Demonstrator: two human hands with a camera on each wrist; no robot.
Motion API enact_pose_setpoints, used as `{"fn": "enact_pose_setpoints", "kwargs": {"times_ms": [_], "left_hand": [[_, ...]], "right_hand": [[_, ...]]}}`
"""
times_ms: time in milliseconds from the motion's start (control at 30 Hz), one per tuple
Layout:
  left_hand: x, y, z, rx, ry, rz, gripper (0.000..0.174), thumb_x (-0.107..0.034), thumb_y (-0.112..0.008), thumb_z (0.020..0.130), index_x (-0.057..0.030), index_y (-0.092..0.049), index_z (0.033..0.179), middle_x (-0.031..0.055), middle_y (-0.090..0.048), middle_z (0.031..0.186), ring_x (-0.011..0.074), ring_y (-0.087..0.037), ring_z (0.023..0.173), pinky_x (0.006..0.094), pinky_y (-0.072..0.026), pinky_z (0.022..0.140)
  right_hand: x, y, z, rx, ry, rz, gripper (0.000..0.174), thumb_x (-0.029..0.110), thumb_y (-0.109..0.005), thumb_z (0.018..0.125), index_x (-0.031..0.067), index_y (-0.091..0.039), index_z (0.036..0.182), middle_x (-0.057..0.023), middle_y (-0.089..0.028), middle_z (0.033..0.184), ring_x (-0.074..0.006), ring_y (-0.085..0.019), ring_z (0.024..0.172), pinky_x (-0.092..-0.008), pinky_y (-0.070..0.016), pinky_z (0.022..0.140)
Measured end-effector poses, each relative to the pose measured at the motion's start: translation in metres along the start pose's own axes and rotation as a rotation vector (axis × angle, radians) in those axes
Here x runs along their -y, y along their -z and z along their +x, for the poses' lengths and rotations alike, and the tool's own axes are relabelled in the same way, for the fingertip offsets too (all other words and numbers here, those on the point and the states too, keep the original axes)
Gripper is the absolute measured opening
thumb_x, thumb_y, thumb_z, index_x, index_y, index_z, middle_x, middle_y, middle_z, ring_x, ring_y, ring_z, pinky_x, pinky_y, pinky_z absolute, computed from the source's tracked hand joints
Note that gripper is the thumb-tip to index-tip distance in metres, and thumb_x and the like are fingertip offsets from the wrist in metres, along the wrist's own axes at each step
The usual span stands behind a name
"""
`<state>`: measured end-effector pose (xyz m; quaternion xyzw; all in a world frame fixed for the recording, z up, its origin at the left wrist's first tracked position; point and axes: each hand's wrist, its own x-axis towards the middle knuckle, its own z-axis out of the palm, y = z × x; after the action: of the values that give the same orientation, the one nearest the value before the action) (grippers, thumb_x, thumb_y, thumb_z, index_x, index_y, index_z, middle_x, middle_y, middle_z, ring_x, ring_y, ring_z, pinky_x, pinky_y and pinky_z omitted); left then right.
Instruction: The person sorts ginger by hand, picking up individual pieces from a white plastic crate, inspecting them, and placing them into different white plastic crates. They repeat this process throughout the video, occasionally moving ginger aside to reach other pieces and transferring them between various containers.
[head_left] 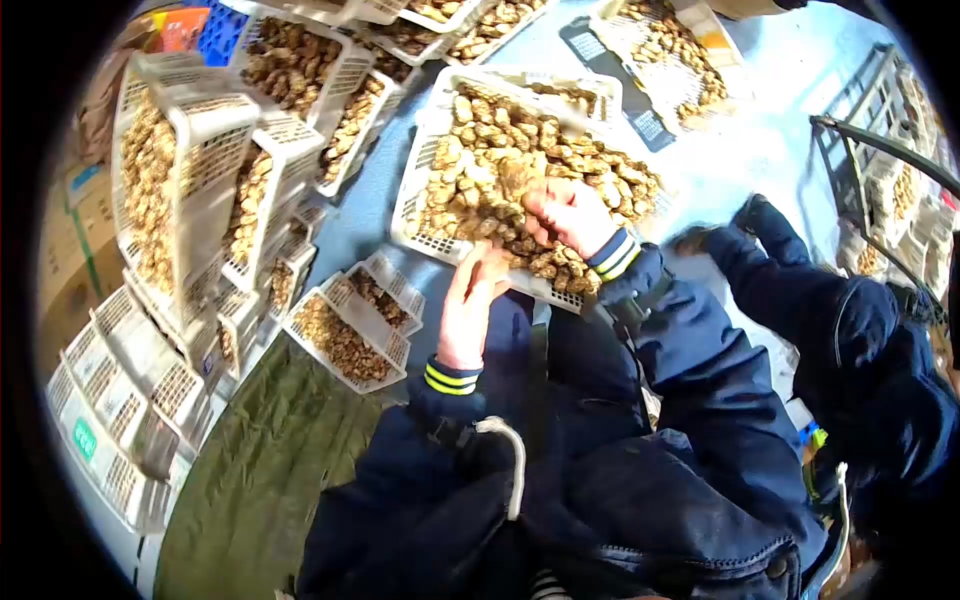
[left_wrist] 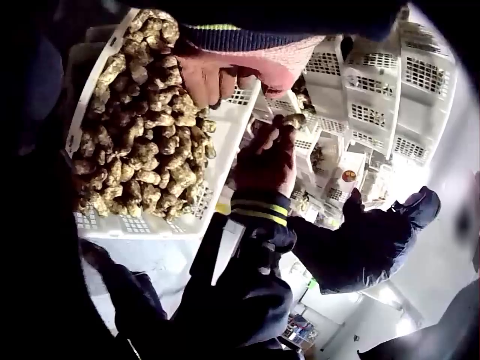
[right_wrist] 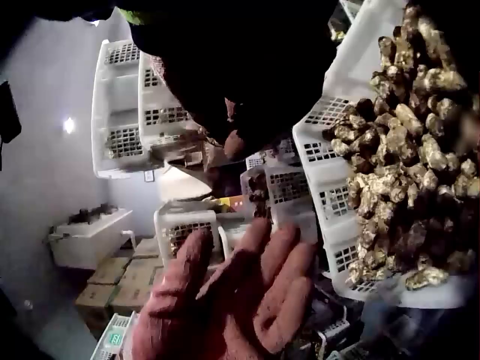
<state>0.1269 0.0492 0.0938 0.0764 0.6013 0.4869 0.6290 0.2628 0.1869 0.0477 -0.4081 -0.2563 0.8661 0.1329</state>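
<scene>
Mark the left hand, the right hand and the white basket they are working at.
left hand [head_left: 468, 300]: head view, back of the hand.
right hand [head_left: 568, 212]: head view, back of the hand.
white basket [head_left: 415, 205]: head view, its slotted side wall.

The right hand [head_left: 568, 215] has its fingertips sunk among the mushrooms [head_left: 500, 140] at the head view's centre — whether they pinch one cannot be told — and in the right wrist view that hand is only a dark blur at the top. There the basket [right_wrist: 334, 199] runs off the right edge, and the left wrist view's top edge cuts off part of the left hand [left_wrist: 225, 75].
</scene>
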Motion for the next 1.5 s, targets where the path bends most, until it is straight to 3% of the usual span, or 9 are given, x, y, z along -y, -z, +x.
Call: {"fn": "enact_pose_setpoints", "kwargs": {"times_ms": [133,233,367,467,533,567,867,1033,1500], "left_hand": [[-0.016,-0.012,0.011,-0.011,-0.074,-0.177,0.037,-0.006,-0.043,0.088,0.0028,-0.035,0.123,0.0104,-0.049,0.107,0.017,-0.051,0.094,0.0313,-0.0431,0.083],[-0.028,0.004,0.015,0.141,-0.097,-0.143,0.025,-0.011,-0.047,0.087,0.0022,-0.046,0.109,0.0093,-0.053,0.101,0.0159,-0.053,0.089,0.0295,-0.0454,0.079],[-0.054,0.033,0.018,-0.066,-0.05,0.009,0.027,-0.017,-0.049,0.087,0.0018,-0.049,0.106,0.0107,-0.057,0.097,0.018,-0.057,0.085,0.0289,-0.0474,0.074],[-0.076,0.076,0.022,-0.067,-0.027,0.106,0.029,-0.02,-0.052,0.085,0.0037,-0.052,0.102,0.0117,-0.06,0.092,0.018,-0.06,0.077,0.0266,-0.0498,0.065],[-0.096,0.104,0.018,-0.033,-0.013,0.12,0.031,-0.021,-0.053,0.085,0.0034,-0.051,0.104,0.0125,-0.059,0.092,0.0183,-0.06,0.077,0.0267,-0.0494,0.066],[-0.112,0.119,0.013,-0.026,0.016,0.132,0.034,-0.023,-0.054,0.084,0.0025,-0.049,0.107,0.013,-0.058,0.094,0.0188,-0.059,0.079,0.0272,-0.0489,0.069],[-0.243,0.193,-0.028,0.155,-0.237,-0.065,0.037,-0.016,-0.056,0.083,-0.002,-0.045,0.116,0.0122,-0.054,0.106,0.0186,-0.056,0.087,0.0306,-0.0459,0.075],[-0.277,0.203,-0.036,0.048,-0.374,0.001,0.028,-0.019,-0.058,0.082,-0.0032,-0.052,0.105,0.0092,-0.059,0.094,0.0139,-0.058,0.075,0.0236,-0.0484,0.061],[-0.284,0.285,-0.06,-0.194,-0.474,-0.261,0.027,-0.007,-0.065,0.075,-0.002,-0.052,0.098,0.0059,-0.06,0.086,0.0168,-0.059,0.075,0.0269,-0.0499,0.064]], "right_hand": [[-0.001,-0.034,-0.021,-0.004,0.294,-0.811,0.022,0.022,-0.054,0.079,0.0056,-0.06,0.092,-0.0074,-0.06,0.072,-0.0177,-0.058,0.062,-0.0282,-0.0457,0.058],[-0.015,-0.053,-0.025,0.009,0.366,-0.734,0.033,0.025,-0.053,0.079,0.0103,-0.053,0.109,-0.0099,-0.06,0.081,-0.0248,-0.059,0.074,-0.0309,-0.0462,0.064],[-0.015,-0.069,-0.027,-0.103,0.322,-0.795,0.032,0.024,-0.051,0.08,0.009,-0.054,0.109,-0.0118,-0.059,0.083,-0.0239,-0.058,0.075,-0.0319,-0.045,0.065],[-0.021,-0.078,-0.018,-0.402,0.183,-0.684,0.026,0.021,-0.054,0.081,0.0066,-0.057,0.102,-0.0061,-0.056,0.071,-0.0095,-0.05,0.061,-0.0235,-0.0412,0.057],[-0.052,-0.079,0.003,-0.446,0.229,-0.214,0.025,0.019,-0.053,0.082,0.0038,-0.056,0.103,-0.002,-0.059,0.073,-0.0097,-0.051,0.061,-0.0228,-0.043,0.059],[-0.062,-0.076,0.016,-0.485,0.206,-0.498,0.029,0.02,-0.052,0.083,0.0019,-0.055,0.105,-0.0019,-0.059,0.079,-0.0084,-0.052,0.066,-0.022,-0.0429,0.059],[-0.014,-0.185,0.038,-0.203,0.204,-0.333,0.026,0.014,-0.05,0.085,0.0003,-0.053,0.107,-0.0023,-0.059,0.082,-0.0086,-0.054,0.07,-0.0218,-0.0437,0.061],[0.023,-0.186,0.034,-0.225,0.297,-0.322,0.025,0.017,-0.049,0.086,0.003,-0.055,0.106,-0.0019,-0.058,0.08,-0.0087,-0.055,0.065,-0.0216,-0.0434,0.054],[0.076,-0.195,0.052,-0.175,0.181,-0.395,0.035,0.023,-0.05,0.086,0.0041,-0.046,0.116,-0.0087,-0.06,0.087,-0.0176,-0.06,0.066,-0.027,-0.0487,0.058]]}}
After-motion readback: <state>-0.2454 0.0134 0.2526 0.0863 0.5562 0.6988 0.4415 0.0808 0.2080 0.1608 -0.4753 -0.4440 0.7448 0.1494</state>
